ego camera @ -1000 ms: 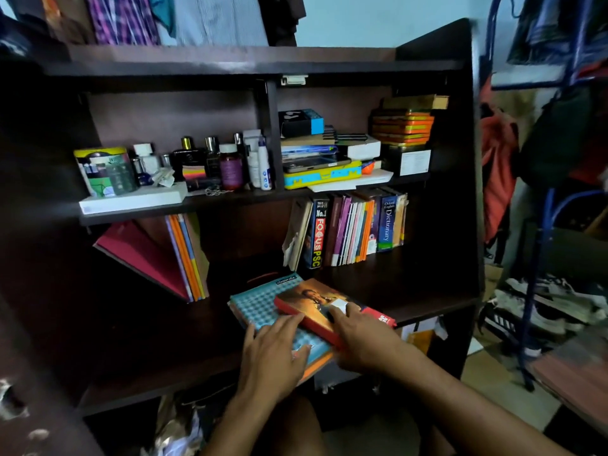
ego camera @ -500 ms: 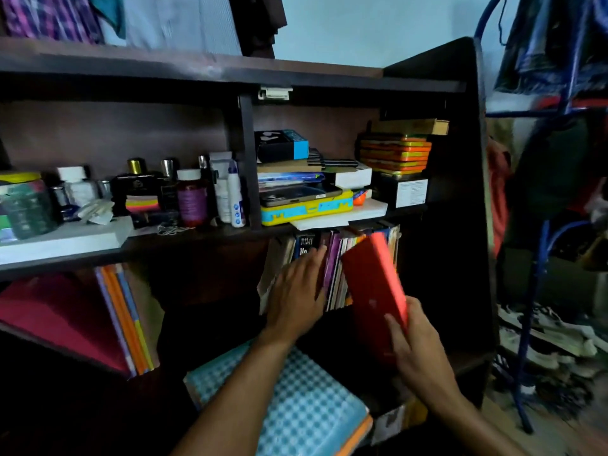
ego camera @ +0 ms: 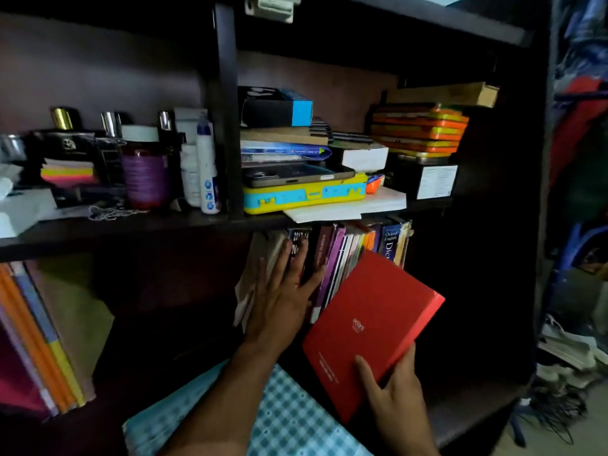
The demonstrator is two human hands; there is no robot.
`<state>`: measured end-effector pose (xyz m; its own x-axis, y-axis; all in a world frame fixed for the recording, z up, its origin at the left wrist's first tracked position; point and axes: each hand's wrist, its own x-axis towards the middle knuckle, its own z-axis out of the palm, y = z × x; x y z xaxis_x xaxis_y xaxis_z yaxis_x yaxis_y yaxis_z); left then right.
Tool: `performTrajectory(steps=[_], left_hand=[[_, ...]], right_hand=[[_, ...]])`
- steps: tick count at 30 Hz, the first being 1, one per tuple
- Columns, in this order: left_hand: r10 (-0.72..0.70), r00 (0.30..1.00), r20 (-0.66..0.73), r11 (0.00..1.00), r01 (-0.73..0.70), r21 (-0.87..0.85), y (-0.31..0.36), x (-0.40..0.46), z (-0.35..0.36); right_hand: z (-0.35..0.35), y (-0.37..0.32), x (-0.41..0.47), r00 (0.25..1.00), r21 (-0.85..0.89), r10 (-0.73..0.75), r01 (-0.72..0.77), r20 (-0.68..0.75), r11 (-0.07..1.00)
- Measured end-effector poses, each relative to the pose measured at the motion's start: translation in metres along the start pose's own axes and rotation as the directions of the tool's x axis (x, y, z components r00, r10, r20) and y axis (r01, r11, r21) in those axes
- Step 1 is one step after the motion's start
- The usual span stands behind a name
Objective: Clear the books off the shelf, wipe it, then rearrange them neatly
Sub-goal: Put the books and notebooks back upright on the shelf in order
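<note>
1. The left hand (ego camera: 283, 301), fingers spread flat, presses against the row of upright books (ego camera: 332, 258) at 12 o'clock.
2. The right hand (ego camera: 394, 399) grips the red book (ego camera: 368, 327) by its lower corner, tilted toward 1 o'clock, before that row.

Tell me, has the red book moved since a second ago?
Yes. The red book lay flat on the checked book; the right hand now holds it raised and tilted before the standing row of books.
</note>
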<state>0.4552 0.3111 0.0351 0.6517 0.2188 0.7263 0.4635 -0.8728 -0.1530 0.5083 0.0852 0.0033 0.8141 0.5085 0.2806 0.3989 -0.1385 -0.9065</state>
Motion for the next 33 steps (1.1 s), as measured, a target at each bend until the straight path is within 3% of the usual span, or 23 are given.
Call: performTrajectory(steps=[7, 13, 18, 25, 30, 33], left_hand=[[-0.057, 0.998, 0.007, 0.998, 0.057, 0.040, 0.002, -0.001, -0.012], [-0.056, 0.993, -0.101, 0.998, 0.057, 0.001, -0.005, -0.006, -0.014], [-0.120, 0.985, -0.125, 0.991, 0.112, -0.070, -0.010, -0.007, -0.018], [-0.209, 0.973, -0.098, 0.972, 0.195, -0.135, -0.016, -0.011, -0.023], [-0.259, 0.961, -0.099, 0.954, 0.238, -0.182, -0.022, -0.014, -0.024], [-0.216, 0.972, -0.094, 0.957, 0.192, -0.217, -0.021, -0.014, -0.023]], right_hand=[[0.006, 0.007, -0.004, 0.998, -0.064, -0.039, 0.042, 0.047, 0.997], [0.011, -0.009, -0.005, 0.964, -0.261, -0.195, 0.238, 0.179, 0.936], [0.013, -0.013, -0.002, 0.939, -0.261, -0.264, 0.318, 0.222, 0.911], [0.031, -0.008, 0.001, 0.931, -0.282, -0.350, 0.364, 0.101, 0.888], [0.041, -0.014, 0.015, 0.943, -0.298, -0.277, 0.322, 0.182, 0.899], [0.056, -0.025, 0.032, 0.938, -0.324, -0.247, 0.319, 0.244, 0.890]])
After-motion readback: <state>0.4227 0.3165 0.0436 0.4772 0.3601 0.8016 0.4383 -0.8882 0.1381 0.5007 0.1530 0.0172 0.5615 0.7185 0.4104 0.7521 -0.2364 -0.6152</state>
